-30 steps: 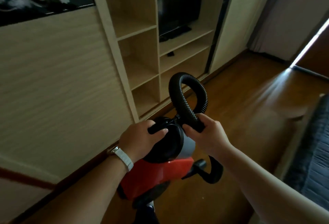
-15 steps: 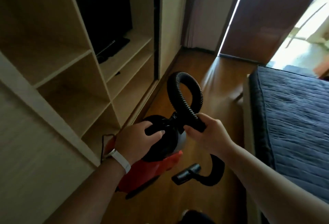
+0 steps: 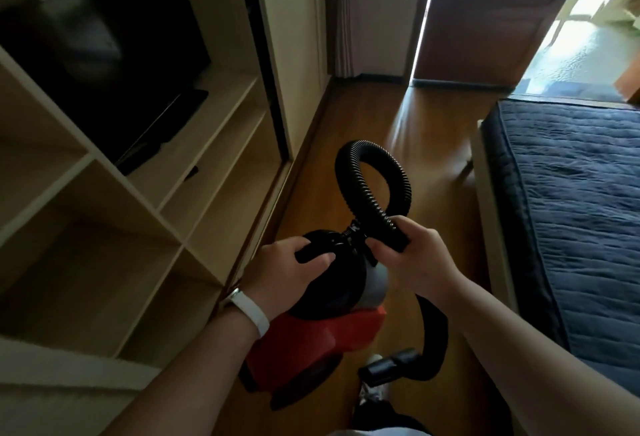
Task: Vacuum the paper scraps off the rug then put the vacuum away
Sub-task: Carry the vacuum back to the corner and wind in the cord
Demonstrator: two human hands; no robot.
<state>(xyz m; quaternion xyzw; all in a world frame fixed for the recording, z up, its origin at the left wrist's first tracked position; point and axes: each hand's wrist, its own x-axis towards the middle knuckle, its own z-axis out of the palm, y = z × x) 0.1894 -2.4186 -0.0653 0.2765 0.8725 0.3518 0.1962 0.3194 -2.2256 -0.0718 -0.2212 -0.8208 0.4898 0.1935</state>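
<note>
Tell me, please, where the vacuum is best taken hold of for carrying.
By the black handle on top of the vacuum, from above: it is a bar that the left hand wraps round. The hose loops loose, so the right hand grips its stiff end.

Dim room, lit from the upper right of the frame, where the doorway [image 3: 571, 47] is blown out to white. Its light lays a pale sheen on the wooden floor [image 3: 408, 123]. The shelf unit [image 3: 114, 255] at left sits in deep shadow (its lines bow with the wide lens) and smears lower left. Sharpest at centre: vacuum [image 3: 311, 335] and hose [image 3: 372, 148].
</note>
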